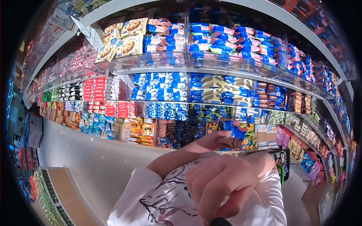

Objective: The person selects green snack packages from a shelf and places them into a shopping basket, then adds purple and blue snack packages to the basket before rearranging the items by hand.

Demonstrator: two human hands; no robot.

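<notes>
My left hand [220, 140] reaches out to the lower store shelf, at the end of a bare forearm that comes from a white printed sleeve [151, 196]. Its fingers are curled on a blue snack packet [238, 133] among orange and green packets. My right hand [220, 187] is close to the camera in front of my chest. Its fingers are curled in and I see nothing in it. A dark band shows at its wrist [220, 222].
Curved shelves [188, 67] full of biscuit and snack packets fill the wall ahead, behind clear plastic fronts. A pale floor aisle [75, 150] runs left. Another low display [56, 196] stands at lower left. A dark object with green trim [283, 164] is at my right side.
</notes>
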